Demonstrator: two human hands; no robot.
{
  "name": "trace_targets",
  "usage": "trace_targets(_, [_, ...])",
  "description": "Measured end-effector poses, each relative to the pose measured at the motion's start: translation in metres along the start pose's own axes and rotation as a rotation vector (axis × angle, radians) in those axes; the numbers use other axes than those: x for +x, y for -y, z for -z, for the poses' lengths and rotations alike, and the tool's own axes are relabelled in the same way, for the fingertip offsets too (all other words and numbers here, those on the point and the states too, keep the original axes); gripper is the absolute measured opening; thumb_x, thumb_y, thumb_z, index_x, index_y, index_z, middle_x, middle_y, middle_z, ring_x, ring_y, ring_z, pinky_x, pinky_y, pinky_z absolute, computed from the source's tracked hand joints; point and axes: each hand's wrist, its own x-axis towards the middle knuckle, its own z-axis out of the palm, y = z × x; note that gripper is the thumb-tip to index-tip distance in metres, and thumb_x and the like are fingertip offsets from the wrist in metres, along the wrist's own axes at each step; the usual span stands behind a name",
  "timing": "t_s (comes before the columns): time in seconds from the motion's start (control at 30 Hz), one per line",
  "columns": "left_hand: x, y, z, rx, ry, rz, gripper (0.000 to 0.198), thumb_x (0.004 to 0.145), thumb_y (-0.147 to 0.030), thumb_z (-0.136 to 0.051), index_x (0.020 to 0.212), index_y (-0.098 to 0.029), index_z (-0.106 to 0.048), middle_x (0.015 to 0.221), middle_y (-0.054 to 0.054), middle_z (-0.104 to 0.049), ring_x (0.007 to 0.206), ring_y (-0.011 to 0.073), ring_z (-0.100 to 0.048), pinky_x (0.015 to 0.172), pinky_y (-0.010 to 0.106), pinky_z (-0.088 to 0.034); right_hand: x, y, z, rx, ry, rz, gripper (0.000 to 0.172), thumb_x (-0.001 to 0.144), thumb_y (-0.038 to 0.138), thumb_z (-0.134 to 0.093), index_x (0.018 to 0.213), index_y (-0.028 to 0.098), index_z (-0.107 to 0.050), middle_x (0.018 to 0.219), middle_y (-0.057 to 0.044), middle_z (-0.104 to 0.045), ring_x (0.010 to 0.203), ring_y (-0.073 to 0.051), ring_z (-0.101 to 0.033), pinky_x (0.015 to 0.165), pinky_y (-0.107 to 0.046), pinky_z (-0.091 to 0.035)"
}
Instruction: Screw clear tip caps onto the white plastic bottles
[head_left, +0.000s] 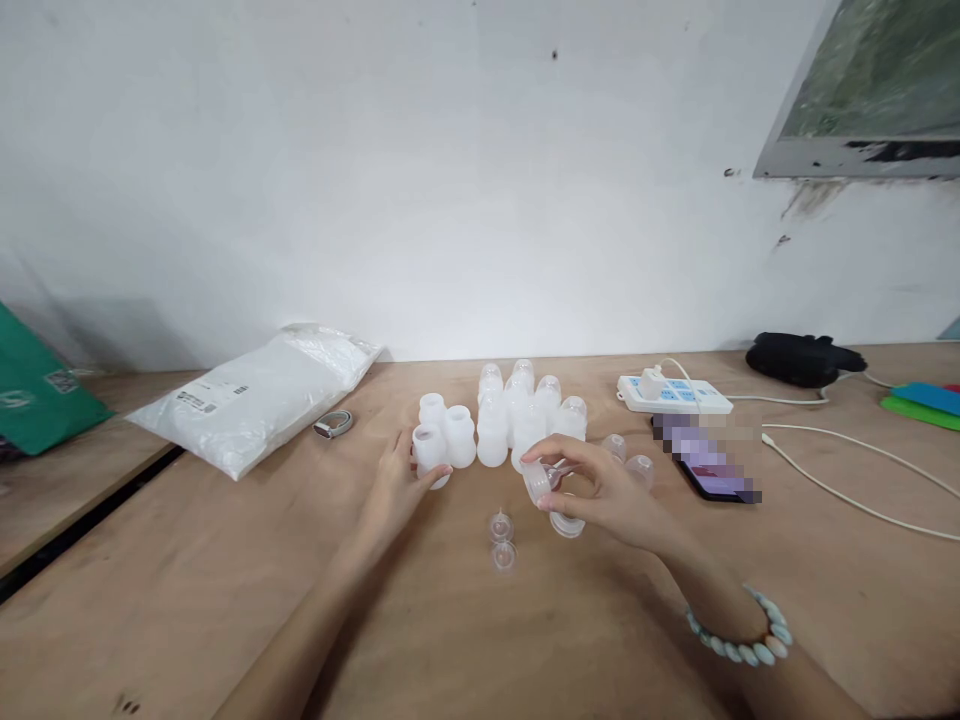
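Note:
My left hand is closed around a small open-topped white baby bottle, which stands upright at the front of a few others without caps. Between the thumb and fingers of my right hand is a translucent bottle nipple with its collar, tilted sideways. Under that hand lies another collar, partly hidden. Several capped bottles stand grouped behind, between my hands. Two clear dome-shaped pieces rest on the wooden table. More clear domes show beyond my right hand.
A white plastic package and a watch lie to the left, with a green bag farther out. On the right are a power strip, a phone, a white cable and a black case.

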Motion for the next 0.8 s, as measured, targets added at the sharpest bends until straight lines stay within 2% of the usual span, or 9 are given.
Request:
trace_targets(0.23, [0.002, 0.001, -0.006, 0.079, -0.093, -0.066, 0.058, 0.068, -0.045, -0.075, 0.110, -0.019, -0.044, 0.102, 0.008, -0.060, 0.093, 0.0285, -0.062, 0.077, 0.041, -0.052, -0.001, -0.003, -0.005, -0.003, 0.012, 0.028, 0.027, 0.082, 0.024, -0.071, 0.109, 0.025, -0.065, 0.106, -0.003, -0.063, 0.095, -0.020, -0.058, 0.079, -0.032, -0.051])
trace_targets(0.37, [0.001, 0.002, -0.008, 0.128, -0.079, -0.017, 0.052, 0.070, -0.047, -0.073, 0.098, -0.022, -0.038, 0.086, 0.003, -0.062, 0.077, 0.0257, -0.064, 0.064, 0.035, -0.049, 0.000, -0.004, -0.008, -0.022, 0.025, 0.020, 0.028, 0.082, 0.021, -0.070, 0.109, 0.024, -0.065, 0.106, -0.003, -0.064, 0.096, -0.020, -0.059, 0.079, -0.032, -0.051])
trace_targets(0.47, [0.001, 0.005, -0.010, 0.155, -0.064, 0.005, 0.050, 0.070, -0.050, -0.072, 0.092, -0.024, -0.035, 0.081, 0.000, -0.061, 0.072, 0.0262, -0.065, 0.058, 0.033, -0.045, 0.002, -0.005, -0.010, -0.036, 0.044, 0.030, 0.028, 0.082, 0.020, -0.070, 0.110, 0.024, -0.065, 0.110, -0.004, -0.065, 0.096, -0.021, -0.060, 0.079, -0.033, -0.051])
trace_targets(0.57, [0.001, 0.006, -0.009, 0.195, -0.073, 0.032, 0.056, 0.066, -0.053, -0.076, 0.092, -0.025, -0.035, 0.077, 0.000, -0.059, 0.069, 0.0267, -0.063, 0.055, 0.032, -0.042, 0.003, -0.007, -0.012, -0.044, 0.062, 0.030, 0.029, 0.082, 0.018, -0.071, 0.110, 0.023, -0.066, 0.111, -0.004, -0.065, 0.097, -0.020, -0.060, 0.080, -0.032, -0.052])
trace_targets(0.63, [-0.002, 0.001, -0.006, 0.238, -0.121, 0.055, 0.061, 0.062, -0.056, -0.078, 0.092, -0.024, -0.035, 0.072, -0.001, -0.054, 0.066, 0.0267, -0.060, 0.055, 0.033, -0.039, 0.003, -0.010, -0.013, -0.051, 0.064, 0.020, 0.031, 0.081, 0.018, -0.072, 0.111, 0.023, -0.065, 0.112, -0.004, -0.066, 0.099, -0.020, -0.061, 0.081, -0.033, -0.052])
trace_targets(0.73, [-0.012, -0.015, -0.002, 0.188, -0.226, -0.051, 0.051, 0.072, -0.057, -0.070, 0.093, -0.023, -0.038, 0.071, -0.003, -0.047, 0.066, 0.0223, -0.054, 0.061, 0.032, -0.038, 0.004, -0.013, -0.014, -0.058, 0.035, -0.002, 0.035, 0.079, 0.018, -0.075, 0.112, 0.022, -0.063, 0.112, -0.005, -0.067, 0.103, -0.022, -0.061, 0.083, -0.035, -0.051])
trace_targets(0.77, [-0.017, -0.023, -0.003, 0.110, -0.228, -0.126, 0.044, 0.077, -0.054, -0.066, 0.093, -0.022, -0.040, 0.071, -0.003, -0.046, 0.066, 0.0200, -0.051, 0.062, 0.031, -0.037, 0.004, -0.014, -0.016, -0.062, 0.019, -0.007, 0.036, 0.078, 0.019, -0.076, 0.111, 0.021, -0.062, 0.111, -0.005, -0.067, 0.103, -0.022, -0.061, 0.084, -0.035, -0.051])
trace_targets(0.8, [-0.023, -0.030, -0.005, 0.000, -0.179, -0.186, 0.037, 0.080, -0.049, -0.063, 0.094, -0.022, -0.043, 0.072, -0.003, -0.046, 0.067, 0.0183, -0.050, 0.064, 0.029, -0.038, 0.004, -0.015, -0.017, -0.065, 0.002, -0.008, 0.036, 0.077, 0.020, -0.078, 0.109, 0.022, -0.062, 0.109, -0.005, -0.067, 0.102, -0.022, -0.062, 0.084, -0.035, -0.052])
